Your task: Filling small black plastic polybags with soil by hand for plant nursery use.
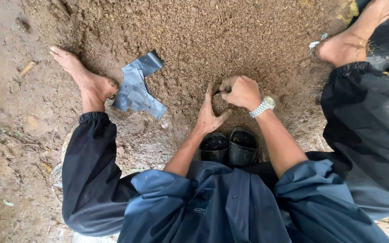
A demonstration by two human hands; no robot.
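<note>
Soil (230, 40), a loose husky mound, lies before the seated person, with flat grey plastic bags (138, 87) on its left edge. Left hand (209, 114) presses into it, fingers straight and close together; right hand (241, 91) curls shut around a clump, above two filled black pots (228, 146).

Crumbly matt soil (194, 40), glossy black plastic bags (228, 146), shiny metal watch (263, 107).

The scene is being viewed by a single head-worn camera, being aimed steeply downward at close range onto the soil (212, 40) between the person's spread legs.
</note>
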